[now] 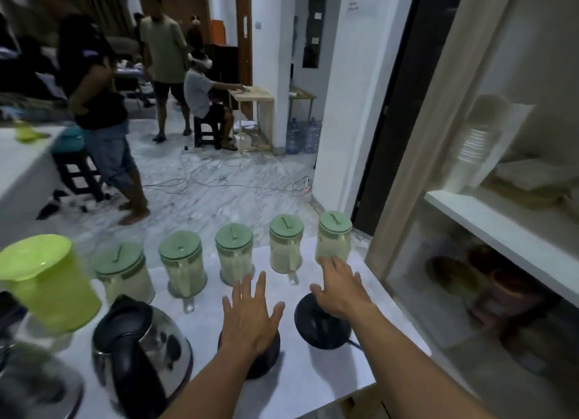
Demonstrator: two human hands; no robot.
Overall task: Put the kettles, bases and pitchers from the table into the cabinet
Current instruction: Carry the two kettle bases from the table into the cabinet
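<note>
Several clear pitchers with green lids (234, 253) stand in a row along the far edge of the white table (313, 374). My right hand (340, 288) is open, fingers spread, just short of the rightmost pitcher (334, 238) and above a black round base (319, 326). My left hand (250, 315) is open, palm down, over a second black base (261, 357). A steel kettle with a black handle (141, 349) stands at the near left. A lime-green pitcher (47, 277) sits at the far left, and another kettle (34, 384) shows blurred in the corner.
The open cabinet (501, 230) stands at the right, with white shelves holding stacked plates above and dark bowls below. Beyond the table, several people stand or sit on the marble floor among cables, stools and water jugs (302, 135).
</note>
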